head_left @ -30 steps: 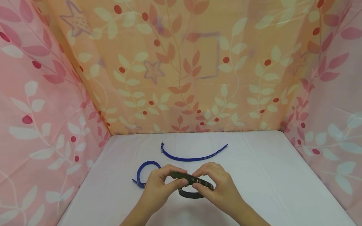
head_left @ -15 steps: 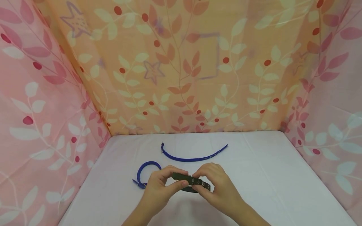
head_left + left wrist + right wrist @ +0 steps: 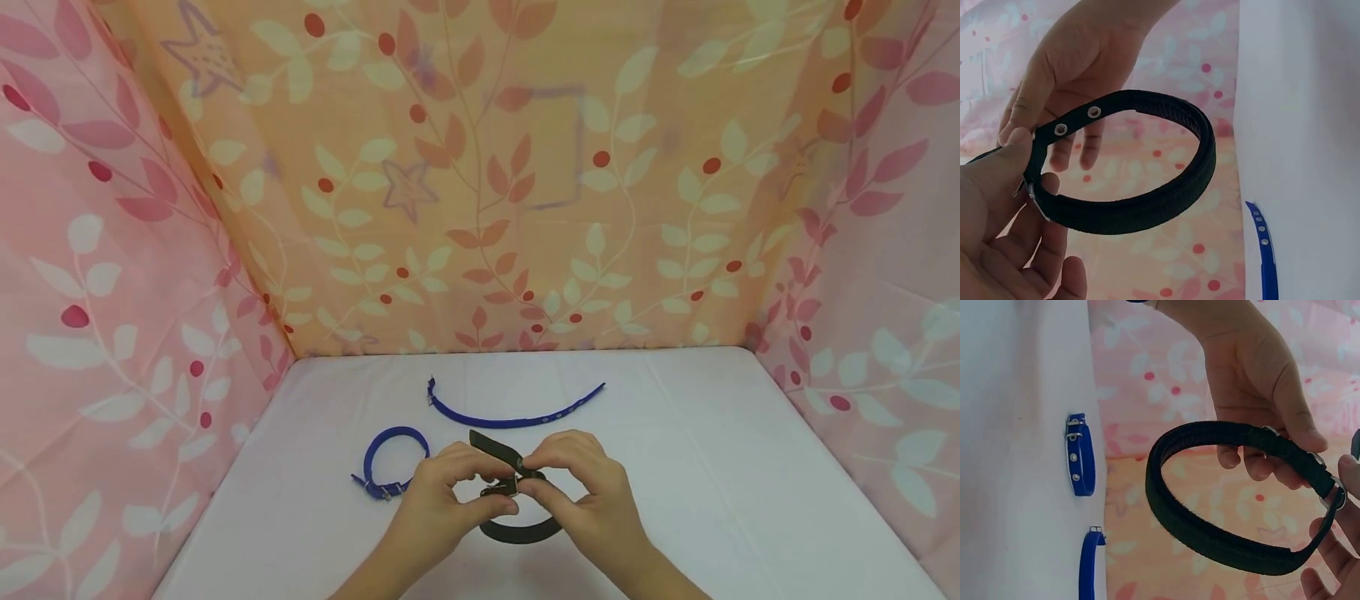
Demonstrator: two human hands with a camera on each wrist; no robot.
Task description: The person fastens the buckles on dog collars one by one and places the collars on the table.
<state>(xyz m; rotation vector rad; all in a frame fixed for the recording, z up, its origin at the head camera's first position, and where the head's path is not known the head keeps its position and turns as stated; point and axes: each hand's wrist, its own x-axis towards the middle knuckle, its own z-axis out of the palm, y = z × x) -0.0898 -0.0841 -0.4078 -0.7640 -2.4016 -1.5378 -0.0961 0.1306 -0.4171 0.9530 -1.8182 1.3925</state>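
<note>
A dark green buckle collar (image 3: 521,533) is bent into a loop and held up off the table between my two hands. My left hand (image 3: 442,504) pinches it at the metal buckle (image 3: 1038,201). With thumb and fingertips, my right hand (image 3: 596,492) grips the eyelet strap close beside the buckle. The strap's free end (image 3: 491,447) sticks up and to the left above the left fingers. Metal eyelets (image 3: 1061,129) show along the strap in the left wrist view. Whether the pin sits in an eyelet, I cannot tell.
A blue collar (image 3: 397,432) buckled into a ring lies on the white table (image 3: 712,467) left of my hands. Behind them, another blue collar (image 3: 495,423) lies unfastened in a curve. Flower-patterned cloth walls (image 3: 480,275) enclose the back and sides.
The strap's free end has swung upward, and the loop now hangs lower and wider. My left hand has shifted slightly right and down, showing more of the ringed blue collar.
</note>
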